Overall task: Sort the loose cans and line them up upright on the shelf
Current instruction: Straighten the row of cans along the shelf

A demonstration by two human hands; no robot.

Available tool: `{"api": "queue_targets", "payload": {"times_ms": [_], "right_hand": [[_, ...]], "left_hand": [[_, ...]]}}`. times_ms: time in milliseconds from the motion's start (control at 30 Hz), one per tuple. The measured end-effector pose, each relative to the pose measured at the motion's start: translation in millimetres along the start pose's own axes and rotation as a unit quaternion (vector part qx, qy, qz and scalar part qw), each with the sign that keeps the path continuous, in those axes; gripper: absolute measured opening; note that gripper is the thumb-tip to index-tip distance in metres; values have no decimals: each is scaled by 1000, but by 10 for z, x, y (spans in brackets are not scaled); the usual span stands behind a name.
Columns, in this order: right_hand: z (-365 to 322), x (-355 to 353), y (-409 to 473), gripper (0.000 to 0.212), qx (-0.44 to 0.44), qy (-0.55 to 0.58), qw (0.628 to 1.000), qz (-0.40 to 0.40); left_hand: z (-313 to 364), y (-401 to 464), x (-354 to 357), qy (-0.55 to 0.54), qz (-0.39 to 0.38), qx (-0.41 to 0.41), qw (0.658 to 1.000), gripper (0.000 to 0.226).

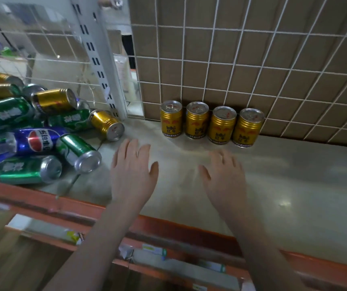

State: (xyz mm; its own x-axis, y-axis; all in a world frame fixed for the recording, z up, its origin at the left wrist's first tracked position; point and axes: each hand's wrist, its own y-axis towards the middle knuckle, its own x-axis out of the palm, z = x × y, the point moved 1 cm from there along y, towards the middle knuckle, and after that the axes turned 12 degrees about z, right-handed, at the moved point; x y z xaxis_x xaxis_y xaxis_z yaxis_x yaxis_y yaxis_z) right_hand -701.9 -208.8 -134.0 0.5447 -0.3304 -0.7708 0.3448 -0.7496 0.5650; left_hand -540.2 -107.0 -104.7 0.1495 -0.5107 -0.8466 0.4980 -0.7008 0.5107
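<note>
So it's a pale, glossy shelf board (273,185) with an orange metal front edge (168,229), backed by a white wire grid (252,59) over brown panels. A white slotted upright post (97,57) stands at about 11 o'clock.

Both hands hover palm-down over the middle of the shelf, holding nothing. The left hand (132,171) has its fingers straight and a bit spread, pointing toward 12 o'clock. The right hand (225,175) is just beside it at 3 o'clock, fingers relaxed and a bit blurry, also free of any can.

At 10 o'clock from the left hand, closest, lies a green aluminium can (78,152) on its side, silver end facing the camera. Just above that a short gold ribbed can (107,124) lies tipped over too. Further out toward 9 o'clock is the rest of the loose pile (21,127): a blue cola can (38,141), more green ones, more gold ones, all lying down and stacked against each other.

At 12 to 1 o'clock from the hands, four gold ribbed cans (211,123) stand upright in a row, side by side against the grid at the back of the shelf.
</note>
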Motion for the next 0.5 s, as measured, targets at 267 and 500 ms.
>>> {"api": "queue_targets", "payload": {"times_ms": [267,500], "right_hand": [[-1408,100,-330,39,-28,10,999,-21],[-2997,255,-785,41,-4,76,997,-16]], "left_hand": [[-1443,-376,-659,29,61,-48,997,41],[-3042,-739,-1229,23,73,-86,993,50]]}}
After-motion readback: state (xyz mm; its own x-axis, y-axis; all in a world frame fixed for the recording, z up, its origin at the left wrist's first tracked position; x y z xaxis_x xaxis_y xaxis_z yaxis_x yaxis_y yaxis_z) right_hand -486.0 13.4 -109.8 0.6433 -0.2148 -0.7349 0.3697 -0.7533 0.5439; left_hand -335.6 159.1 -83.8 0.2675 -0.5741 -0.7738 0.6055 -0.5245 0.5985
